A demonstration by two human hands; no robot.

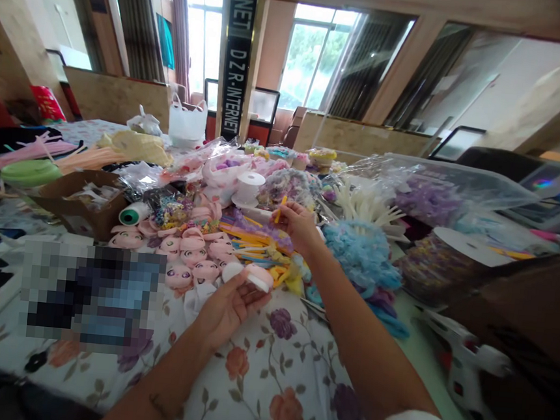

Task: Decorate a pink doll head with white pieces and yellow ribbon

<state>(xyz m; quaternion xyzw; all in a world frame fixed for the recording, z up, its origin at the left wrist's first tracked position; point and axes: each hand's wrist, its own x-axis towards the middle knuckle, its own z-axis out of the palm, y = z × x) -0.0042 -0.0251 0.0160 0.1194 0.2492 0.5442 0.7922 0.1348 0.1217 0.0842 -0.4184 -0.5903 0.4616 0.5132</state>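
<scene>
Near the front of the pile, my left hand (225,310) is palm up, its fingers curled round a small pink-and-white doll head piece (259,277). A round white part (232,271) shows beside its thumb; whether the two are joined, I cannot tell. Farther off, my right hand (298,228) pinches a short yellow-orange strip (280,210), raised above the pile. Several pink doll heads (194,255) with painted eyes sit just left of my left hand. Yellow and orange pipe cleaners (252,243) lie between the two hands.
A white ribbon spool (249,189) stands behind the heads. Blue fluffy yarn (367,257) lies by my right forearm. A hot glue gun (468,357) and a large spool container (444,263) are at right. An open cardboard box (79,202) stands left on the flowered tablecloth (266,372).
</scene>
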